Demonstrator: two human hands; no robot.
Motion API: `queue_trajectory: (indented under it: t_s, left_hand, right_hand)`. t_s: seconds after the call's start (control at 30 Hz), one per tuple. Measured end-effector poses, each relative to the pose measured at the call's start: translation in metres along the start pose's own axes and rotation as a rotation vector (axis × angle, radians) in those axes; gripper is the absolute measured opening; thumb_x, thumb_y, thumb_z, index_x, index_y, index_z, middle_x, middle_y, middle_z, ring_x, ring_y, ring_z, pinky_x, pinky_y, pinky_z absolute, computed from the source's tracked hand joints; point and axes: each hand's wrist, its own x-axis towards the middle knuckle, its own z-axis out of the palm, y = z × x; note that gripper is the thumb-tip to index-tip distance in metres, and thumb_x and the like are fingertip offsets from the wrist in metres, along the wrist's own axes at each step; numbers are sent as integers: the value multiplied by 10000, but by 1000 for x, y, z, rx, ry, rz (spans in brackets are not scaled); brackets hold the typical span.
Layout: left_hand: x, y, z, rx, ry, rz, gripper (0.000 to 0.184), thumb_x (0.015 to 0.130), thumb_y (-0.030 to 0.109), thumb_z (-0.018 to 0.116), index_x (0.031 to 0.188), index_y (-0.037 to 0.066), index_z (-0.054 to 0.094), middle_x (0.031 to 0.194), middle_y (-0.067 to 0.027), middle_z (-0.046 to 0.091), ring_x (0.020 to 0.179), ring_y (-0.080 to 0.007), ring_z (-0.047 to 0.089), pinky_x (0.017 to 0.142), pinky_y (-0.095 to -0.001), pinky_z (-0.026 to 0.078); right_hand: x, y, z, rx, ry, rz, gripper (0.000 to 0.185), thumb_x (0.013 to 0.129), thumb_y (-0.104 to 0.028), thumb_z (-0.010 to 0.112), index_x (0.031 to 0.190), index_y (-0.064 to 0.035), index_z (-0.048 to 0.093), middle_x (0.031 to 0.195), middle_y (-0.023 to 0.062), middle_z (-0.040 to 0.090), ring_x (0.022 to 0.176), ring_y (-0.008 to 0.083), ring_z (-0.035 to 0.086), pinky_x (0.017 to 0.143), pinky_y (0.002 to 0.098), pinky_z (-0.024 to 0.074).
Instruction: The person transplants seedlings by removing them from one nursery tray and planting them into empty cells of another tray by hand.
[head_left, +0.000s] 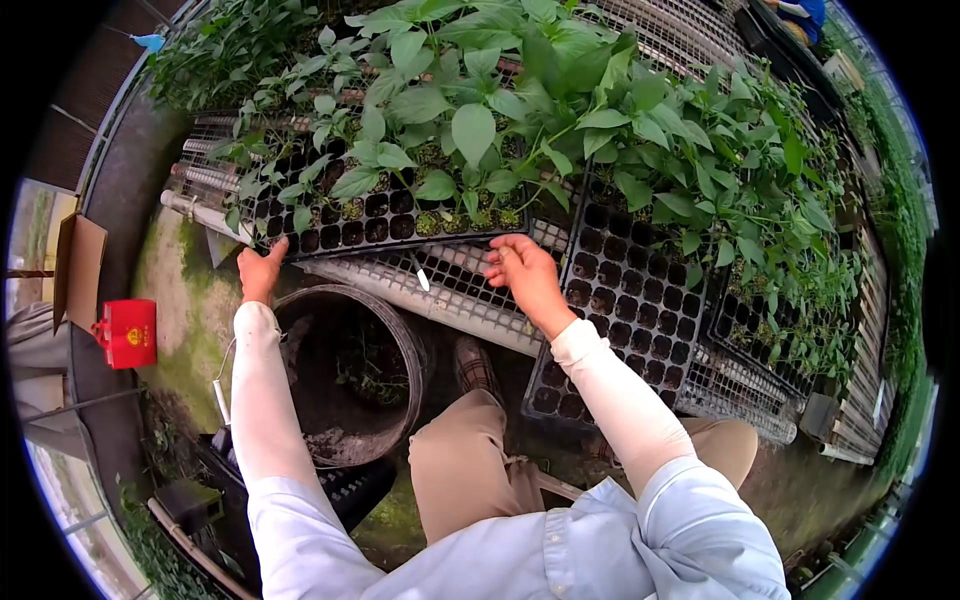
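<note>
My left hand point(260, 270) is at the near left corner of a black seedling tray point(345, 236), its fingers closed on the rim. Green seedlings point(400, 150) fill the tray's far part, and its near cells hold dark soil. At the tray's near right corner is my right hand point(522, 272), fingers bent and slightly apart, with nothing visible between them. A second black tray point(620, 310) lies to the right, its near cells without plants. A white tag point(421, 275) hangs below the first tray's near edge.
A round dark bucket point(415, 370) with plant scraps inside stands below my left hand. Mesh benches with white pipes point(440, 300) support the trays. A red box point(130, 333) and an open cardboard box point(82, 270) are at the left. Part of another person point(808, 15) shows top right.
</note>
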Motion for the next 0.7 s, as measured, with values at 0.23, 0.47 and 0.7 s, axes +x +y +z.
queue_trajectory:
  t_s: [0.23, 0.47, 0.7]
  left_hand:
    - [-121, 111, -6, -984, -199, 114, 521, 907, 226, 717, 1308, -64, 553, 1259, -125, 562, 1150, -194, 516, 989, -304, 411]
    - [-266, 219, -31, -1297, -473, 117, 492, 961, 199, 677, 1362, -29, 508, 1255, -79, 554, 1126, -156, 511, 1013, -308, 400]
    - [-255, 237, 26, -948, -460, 280, 427, 952, 116, 636, 1339, -46, 554, 1252, -96, 615, 1106, -166, 568, 993, -305, 433]
  right_hand:
    - [64, -28, -19, -480, 187, -327, 216, 950, -87, 537, 1094, 3, 672, 918, 156, 703, 772, 254, 679, 714, 363, 545]
    - [69, -17, 6, -888, 165, -432, 249, 865, -148, 589, 1043, -37, 723, 1070, 236, 670, 988, 428, 636, 875, 489, 513]
    - [51, -14, -2, -840, 156, -511, 157, 842, -93, 609, 978, -36, 665, 1029, 220, 670, 922, 429, 645, 799, 491, 522]
